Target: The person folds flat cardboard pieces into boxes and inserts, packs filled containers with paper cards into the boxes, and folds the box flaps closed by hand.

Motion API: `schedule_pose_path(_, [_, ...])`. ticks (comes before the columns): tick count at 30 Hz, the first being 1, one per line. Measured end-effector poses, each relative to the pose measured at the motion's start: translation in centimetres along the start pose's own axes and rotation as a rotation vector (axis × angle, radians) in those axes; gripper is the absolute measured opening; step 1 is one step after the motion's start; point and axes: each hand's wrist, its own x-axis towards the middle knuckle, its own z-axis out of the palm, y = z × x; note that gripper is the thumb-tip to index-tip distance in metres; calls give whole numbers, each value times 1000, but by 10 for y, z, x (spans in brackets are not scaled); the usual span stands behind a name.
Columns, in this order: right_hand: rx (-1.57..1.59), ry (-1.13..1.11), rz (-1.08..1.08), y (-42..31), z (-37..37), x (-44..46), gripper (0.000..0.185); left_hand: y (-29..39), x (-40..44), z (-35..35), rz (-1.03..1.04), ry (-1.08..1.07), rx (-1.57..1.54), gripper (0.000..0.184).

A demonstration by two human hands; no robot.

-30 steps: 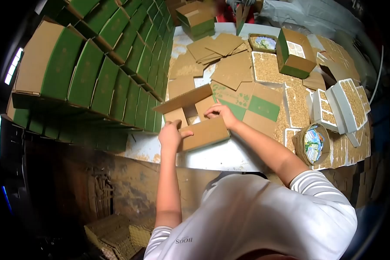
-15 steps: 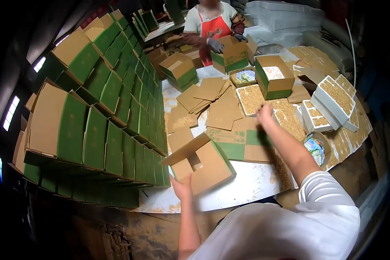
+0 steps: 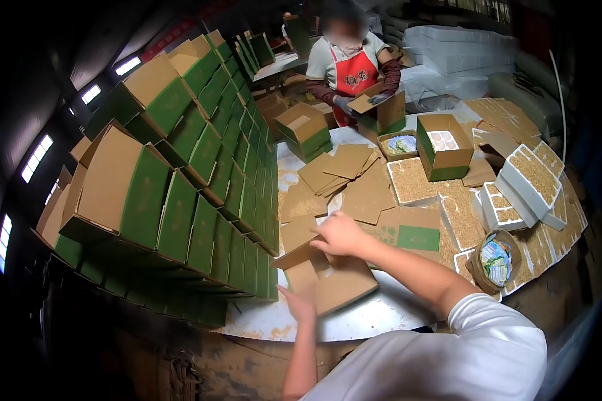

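A cardboard box [image 3: 346, 284] with raised flaps lies at the near edge of the white table [image 3: 381, 317]. My left hand [image 3: 299, 304] is against its near left side, thumb apart from the fingers, which are partly hidden. My right hand [image 3: 340, 235] is at the upper flap of the box, its fingers bent; whether they pinch the flap is hard to make out. Just beyond lies a flat green-and-brown carton [image 3: 418, 238], and flat cardboard sheets [image 3: 368, 194] are spread behind the box.
Stacked green boxes [image 3: 201, 154] rise along the left. At the right are foam trays [image 3: 532, 177], a basket of packets [image 3: 496, 262] and an open box with white contents [image 3: 443, 164]. Across the table a co-worker in a red apron [image 3: 354, 72] handles another box.
My right hand has come back from the foam trays to the box's upper flap. My left hand stays at the box's left side. The co-worker's box has been turned.
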Motion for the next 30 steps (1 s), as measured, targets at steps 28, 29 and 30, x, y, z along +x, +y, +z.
schedule_pose_path(28, [786,93,724,22,42,-153,74,-22,-7,-33,28,-381,-366,44])
schedule_pose_path(29, [761,128,636,30,41,-154,74,-11,-11,-39,56,-391,-490,59])
schedule_pose_path(30, [955,148,562,41,38,-159,76,-10,-15,-46,162,-390,-593,75])
